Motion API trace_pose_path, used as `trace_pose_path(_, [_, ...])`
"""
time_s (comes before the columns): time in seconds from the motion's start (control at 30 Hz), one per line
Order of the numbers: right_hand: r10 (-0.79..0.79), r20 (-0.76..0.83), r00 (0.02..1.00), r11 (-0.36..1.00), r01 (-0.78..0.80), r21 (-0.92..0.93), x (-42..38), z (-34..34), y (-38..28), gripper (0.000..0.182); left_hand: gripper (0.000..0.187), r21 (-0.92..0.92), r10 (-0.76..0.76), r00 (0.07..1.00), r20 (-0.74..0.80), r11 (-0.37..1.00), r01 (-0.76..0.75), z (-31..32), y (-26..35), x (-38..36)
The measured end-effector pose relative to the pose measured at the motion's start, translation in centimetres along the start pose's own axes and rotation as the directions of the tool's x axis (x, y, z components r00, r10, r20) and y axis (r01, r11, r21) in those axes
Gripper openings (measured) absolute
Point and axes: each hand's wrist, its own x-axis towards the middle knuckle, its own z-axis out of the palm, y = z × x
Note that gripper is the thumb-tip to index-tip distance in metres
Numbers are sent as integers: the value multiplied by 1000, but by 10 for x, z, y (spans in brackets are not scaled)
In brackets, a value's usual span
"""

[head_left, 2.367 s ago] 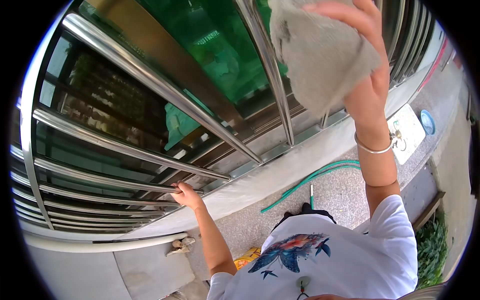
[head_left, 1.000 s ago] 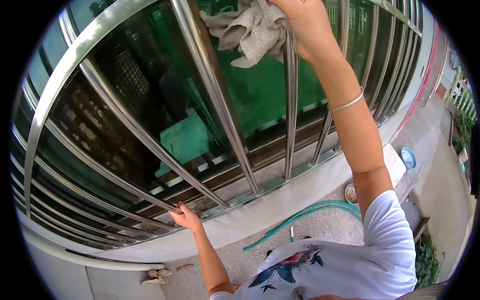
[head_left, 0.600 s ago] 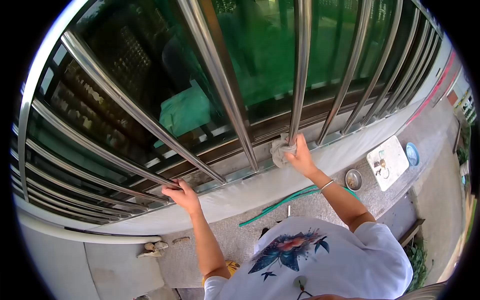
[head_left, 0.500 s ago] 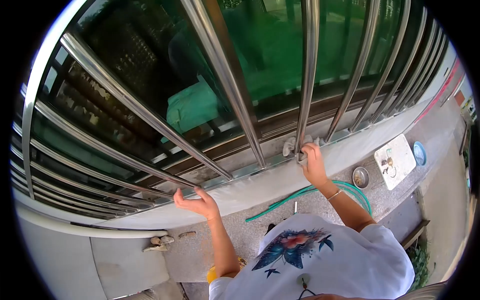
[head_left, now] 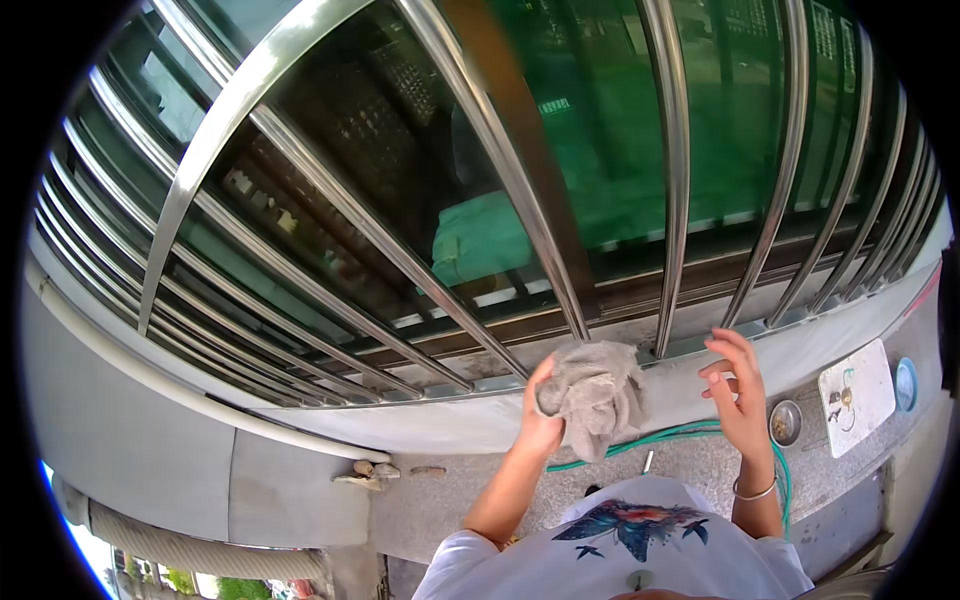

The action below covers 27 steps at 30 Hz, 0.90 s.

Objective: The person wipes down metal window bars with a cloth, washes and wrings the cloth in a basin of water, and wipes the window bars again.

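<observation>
A crumpled grey-beige cloth [head_left: 598,395] hangs in my left hand [head_left: 541,405], whose fingers wrap its left side just below the window bars. To the right, my right hand [head_left: 738,390] is raised with its fingers apart and slightly curled, holding nothing. It is near the foot of a shiny metal bar [head_left: 675,200] and the lower metal rail [head_left: 690,346]. Behind the bars lies the dark window glass [head_left: 620,130], with a turquoise item [head_left: 483,240] visible through it.
A green hose [head_left: 655,437] curves over the concrete ground below. On the right are a metal bowl [head_left: 786,422], a white board [head_left: 858,400] with small things on it, and a blue basin [head_left: 906,384]. A pale pipe [head_left: 200,392] runs along the left wall, near some stones [head_left: 365,470].
The cloth has come away from behind the bar at my right hand and is now in my left hand. My right hand has let go, and the view has shifted left.
</observation>
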Motion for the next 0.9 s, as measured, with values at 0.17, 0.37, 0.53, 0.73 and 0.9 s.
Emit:
trace_pose_path(0.17, [347, -135, 928, 928, -320, 190, -35, -43, 67, 16, 49, 107, 682, 728, -75, 731, -674, 1, 183, 90])
trace_pose_path(0.37, [433, -102, 896, 884, -401, 239, -66, -46, 81, 18, 20, 294, 932, 321, 166, 264, -919, 83, 225, 180])
trace_pose_path(0.53, [478, -156, 864, 867, -435, 243, -84, -53, 98, 18, 57, 647, 827, 561, 35, 409, -643, 43, 87, 125])
trace_pose_path(0.73, [539, -144, 830, 836, -505, 217, -82, -46, 94, 19, 58, 946, 523, 852, 11, 271, -179, -28, -108, 53])
trace_pose_path(0.9, [509, -37, 860, 853, -499, 152, -89, -32, 78, 14, 58, 953, 453, 885, 103, 211, -219, -41, -128, 35])
